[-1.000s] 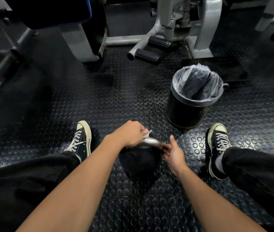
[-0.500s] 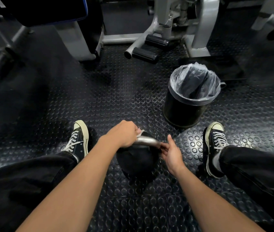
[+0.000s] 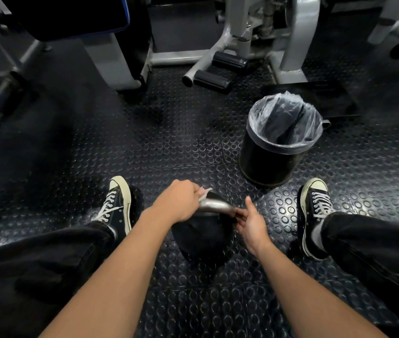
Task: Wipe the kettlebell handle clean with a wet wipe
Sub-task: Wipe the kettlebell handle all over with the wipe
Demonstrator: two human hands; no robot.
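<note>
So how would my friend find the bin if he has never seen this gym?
Start at the grey exercise machine at the far side of the studded black floor. Just in front of it, beyond the shoe on the right, stands the bin. It is the only round black tub, with a crinkly clear bag folded over its rim.

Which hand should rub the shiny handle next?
Probably the left hand. It already grips the wet wipe around the left end of the kettlebell handle, so it can slide along the bar. The right hand has no wipe; its fingers only steady the other end.
</note>
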